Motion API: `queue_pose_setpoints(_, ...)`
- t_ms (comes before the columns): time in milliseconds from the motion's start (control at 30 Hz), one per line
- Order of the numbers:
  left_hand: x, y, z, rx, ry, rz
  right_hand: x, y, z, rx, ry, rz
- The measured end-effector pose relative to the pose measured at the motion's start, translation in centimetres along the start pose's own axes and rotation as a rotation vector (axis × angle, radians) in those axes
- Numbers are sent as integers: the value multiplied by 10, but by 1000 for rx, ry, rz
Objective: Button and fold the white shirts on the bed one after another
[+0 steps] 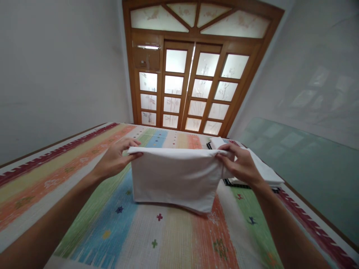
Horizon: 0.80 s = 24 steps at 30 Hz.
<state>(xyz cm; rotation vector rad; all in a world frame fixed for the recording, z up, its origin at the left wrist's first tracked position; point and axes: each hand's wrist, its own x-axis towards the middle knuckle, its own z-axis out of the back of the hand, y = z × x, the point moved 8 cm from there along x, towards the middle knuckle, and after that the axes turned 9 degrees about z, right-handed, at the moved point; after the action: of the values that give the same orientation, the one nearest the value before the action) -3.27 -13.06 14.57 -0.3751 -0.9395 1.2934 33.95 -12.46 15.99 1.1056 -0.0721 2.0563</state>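
Observation:
A folded white cloth hangs between my two hands, its top edge roughly level and its lower edge at the striped bedspread. My left hand pinches its upper left corner between thumb and fingers. At the upper right corner, my right hand grips the fabric the same way, with soft creases running from that corner. Whether the lower edge rests on the bedspread or hangs just above it, I cannot tell. Just behind my right hand lies a stack of folded white cloths with black showing underneath.
The bedspread has coloured stripes and small printed figures, and covers the bed. A pale green headboard or panel stands along the right side. Wooden doors with glass panes are beyond the far edge. A grey wall rises at the left.

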Motion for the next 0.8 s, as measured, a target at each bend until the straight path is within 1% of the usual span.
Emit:
queue_pose_setpoints(67, 3, 1, 1, -93, 65, 100, 10, 2, 18, 62, -42, -14)
queue_pose_setpoints(100, 6, 4, -1, -144, 85, 155, 16, -1, 23, 84, -55, -24)
queue_pose_setpoints(133, 11, 9, -5, -197, 99, 202, 23, -7, 23, 95, -58, -32)
queue_pose_setpoints(167, 17, 15, -11, -250, 112, 242, 29, -16, 19, 96, -45, -42)
queue_pose_setpoints(200, 23, 24, -21, -297, 130, 279, 34, -27, 10, 86, -15, -57)
queue_pose_setpoints(233, 29, 35, -33, -326, 149, 313, 37, -40, -3, 63, 38, -77)
queue_pose_setpoints(300, 38, 66, -60, -291, 193, 401, 34, -68, -39, 3, 201, -140)
queue_pose_setpoints(367, 38, 104, -84, -106, 227, 498, 20, -91, -75, -71, 343, -202)
queue_pose_setpoints(400, 35, 119, -92, 18, 232, 502, 10, -97, -92, -95, 409, -211)
queue_pose_setpoints(433, 33, 128, -98, 137, 227, 462, -1, -99, -107, -95, 470, -211)
queue_pose_setpoints(467, 29, 133, -102, 231, 205, 399, -12, -98, -120, -77, 521, -203)
queue_pose_setpoints(500, 23, 133, -104, 292, 184, 324, -23, -92, -130, -49, 561, -184)
queue_pose_setpoints(533, 16, 128, -105, 325, 162, 244, -34, -84, -137, -19, 585, -154)
queue_pose_setpoints(600, -3, 110, -107, 326, 161, 88, -53, -58, -144, 26, 603, -63)
queue_pose_setpoints(633, -14, 98, -109, 315, 193, 11, -62, -43, -145, 46, 616, -9)
queue_pose_setpoints(667, -26, 84, -113, 302, 255, -69, -72, -27, -147, 66, 648, 44)
queue_pose_setpoints(733, -53, 60, -123, 281, 430, -207, -93, 6, -150, 105, 742, 143)
queue_pose_setpoints(767, -65, 50, -127, 276, 494, -262, -102, 19, -151, 106, 778, 178)
queue_pose_setpoints(800, -75, 43, -129, 275, 533, -312, -109, 31, -152, 95, 804, 210)
